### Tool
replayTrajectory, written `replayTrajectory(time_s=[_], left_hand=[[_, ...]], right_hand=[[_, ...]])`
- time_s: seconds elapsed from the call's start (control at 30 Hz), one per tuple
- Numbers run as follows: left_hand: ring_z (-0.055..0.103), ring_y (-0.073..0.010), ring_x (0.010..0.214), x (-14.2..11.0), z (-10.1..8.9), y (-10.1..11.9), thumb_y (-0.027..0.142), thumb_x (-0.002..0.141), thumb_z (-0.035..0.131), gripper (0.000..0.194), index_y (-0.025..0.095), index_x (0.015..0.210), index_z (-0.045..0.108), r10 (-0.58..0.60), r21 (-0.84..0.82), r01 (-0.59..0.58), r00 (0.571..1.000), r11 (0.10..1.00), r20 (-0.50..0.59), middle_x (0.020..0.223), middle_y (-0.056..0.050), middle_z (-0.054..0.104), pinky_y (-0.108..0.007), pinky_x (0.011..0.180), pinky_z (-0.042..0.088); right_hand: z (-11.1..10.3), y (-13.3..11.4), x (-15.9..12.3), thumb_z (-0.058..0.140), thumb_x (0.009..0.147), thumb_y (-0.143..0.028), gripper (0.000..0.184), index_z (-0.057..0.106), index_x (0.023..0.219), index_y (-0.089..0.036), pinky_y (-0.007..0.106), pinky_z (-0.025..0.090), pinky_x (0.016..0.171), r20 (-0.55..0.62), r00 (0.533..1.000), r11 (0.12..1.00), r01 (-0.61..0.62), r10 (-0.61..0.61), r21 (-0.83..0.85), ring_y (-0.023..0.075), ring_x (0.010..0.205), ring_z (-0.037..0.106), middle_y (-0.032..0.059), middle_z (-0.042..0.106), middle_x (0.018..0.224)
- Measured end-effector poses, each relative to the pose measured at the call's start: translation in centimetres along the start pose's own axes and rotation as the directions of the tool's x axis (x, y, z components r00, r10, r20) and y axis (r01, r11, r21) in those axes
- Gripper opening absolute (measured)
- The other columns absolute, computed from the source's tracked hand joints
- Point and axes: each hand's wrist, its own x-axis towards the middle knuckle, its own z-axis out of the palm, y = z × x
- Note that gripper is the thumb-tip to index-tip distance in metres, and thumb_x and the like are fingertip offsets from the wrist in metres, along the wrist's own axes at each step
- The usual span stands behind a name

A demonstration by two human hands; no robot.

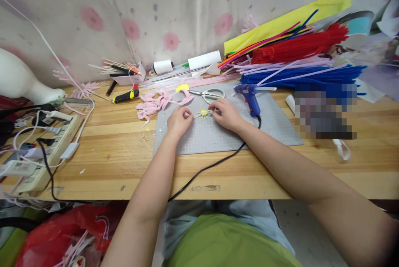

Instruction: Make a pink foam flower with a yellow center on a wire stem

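A small yellow-centred cluster of white flower stamens lies spread out on the grey cutting mat, between my two hands. My left hand is at its left, thumb and index finger curled together in a pinch; whatever is between the tips is too small to make out. From the right, my right hand has its bent fingertips closed at the cluster's edge. Just behind are scissors with pale handles. Pink fuzzy petals are heaped to the left, and a blue glue gun rests to the right.
A black cord runs from the glue gun over the table's front edge. Blue pipe cleaners and red pipe cleaners are piled back right. At left are a utility knife, a power strip and a white foam head.
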Motion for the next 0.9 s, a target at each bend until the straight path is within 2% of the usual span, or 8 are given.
replayTrajectory(time_s=[0.17,0.37,0.7,0.9], left_hand=[[0.055,-0.0172,0.082,0.1,0.6,0.2,0.032,0.077,0.06,0.014,0.024,0.085,0.069,0.028,0.057,-0.031,0.998,0.998,0.055,0.088,-0.003,0.059,-0.027,0.068,0.038],[0.054,-0.0161,0.08,0.3,0.8,0.7,0.03,0.08,0.055,0.019,0.023,0.088,0.07,0.02,0.111,-0.029,0.996,0.993,0.089,0.087,-0.003,0.059,-0.027,0.065,0.036],[0.053,-0.0156,0.077,0.5,1.2,0.5,0.03,0.079,0.057,0.016,0.022,0.084,0.069,0.014,0.083,-0.019,0.997,0.996,0.072,0.085,-0.003,0.059,-0.027,0.062,0.034],[0.052,-0.0142,0.074,0.0,0.7,0.5,0.022,0.077,0.054,0.019,0.022,0.09,0.068,0.086,0.012,-0.086,0.996,0.996,-0.019,0.08,-0.001,0.057,-0.027,0.064,0.034]], right_hand=[[0.3,-1.0,0.1,0.049,0.079,-0.015,0.025,0.068,0.094,-0.019,0.036,0.04,0.083,0.08,0.985,0.984,0.157,-0.151,-0.086,0.0232,0.092,0.052,0.0099,0.059,0.093],[1.2,-1.6,0.4,0.051,0.079,-0.016,0.026,0.069,0.098,-0.017,0.037,0.037,0.08,0.133,0.966,0.957,0.24,-0.22,-0.161,0.0234,0.087,0.047,0.0103,0.056,0.09],[1.4,-1.6,0.5,0.049,0.077,-0.013,0.024,0.066,0.094,-0.016,0.037,0.037,0.082,0.165,0.964,0.958,0.234,-0.207,-0.165,0.0249,0.09,0.048,0.0112,0.057,0.092],[1.2,-1.1,0.4,0.047,0.075,-0.01,0.027,0.062,0.096,-0.017,0.036,0.039,0.081,0.05,0.984,0.975,0.177,-0.172,-0.131,0.0243,0.088,0.05,0.0102,0.058,0.089]])
